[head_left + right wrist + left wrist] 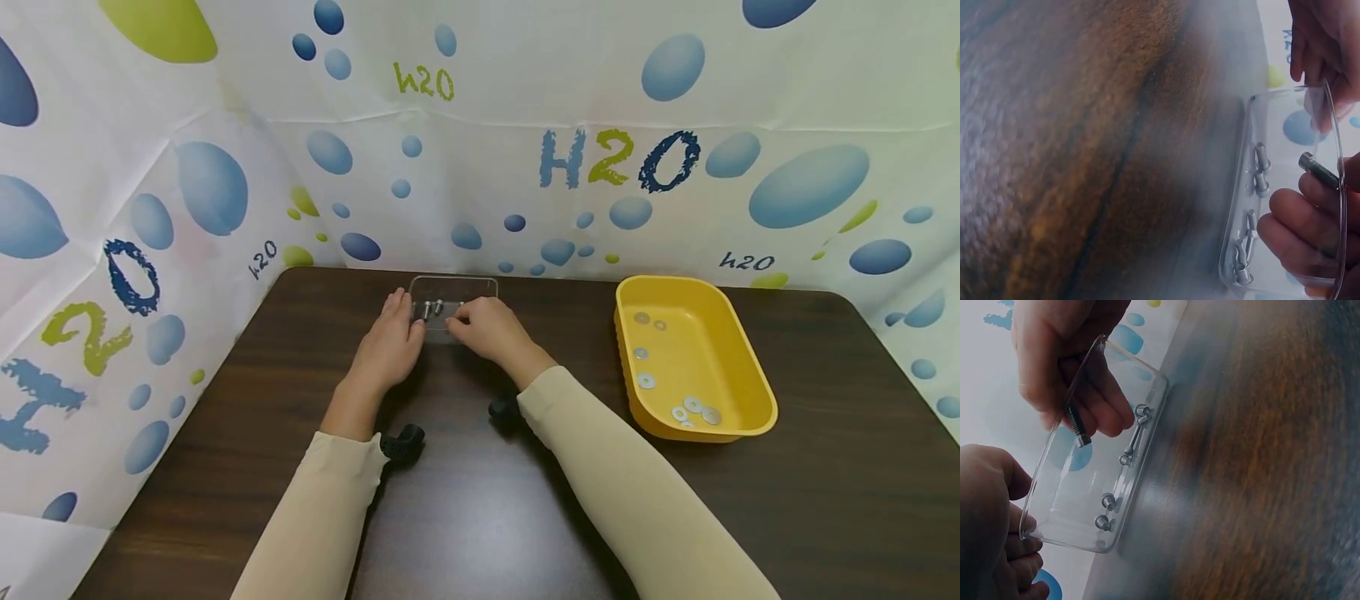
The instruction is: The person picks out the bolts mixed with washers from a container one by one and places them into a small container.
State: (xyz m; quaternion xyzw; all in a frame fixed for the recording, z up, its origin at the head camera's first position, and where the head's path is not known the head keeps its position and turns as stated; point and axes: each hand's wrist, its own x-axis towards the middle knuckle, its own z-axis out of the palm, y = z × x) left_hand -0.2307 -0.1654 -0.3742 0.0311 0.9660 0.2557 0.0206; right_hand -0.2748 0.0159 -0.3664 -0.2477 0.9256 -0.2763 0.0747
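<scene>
A clear plastic box stands near the back edge of the table, with several small metal bolts in it. My left hand is at its left end, holding the near corner between thumb and fingers. Over the inside of the box, my right hand pinches a bolt with a dark threaded shank and a cylindrical head. In the right wrist view, that bolt shows above the loose bolts along the box's bottom. The right fingertips reach over the rim into the box.
To the right stands a yellow plastic tray with several flat washers scattered on its bottom. Dark wood-grain table lies under everything. A white printed sheet hangs behind the table and to the left.
</scene>
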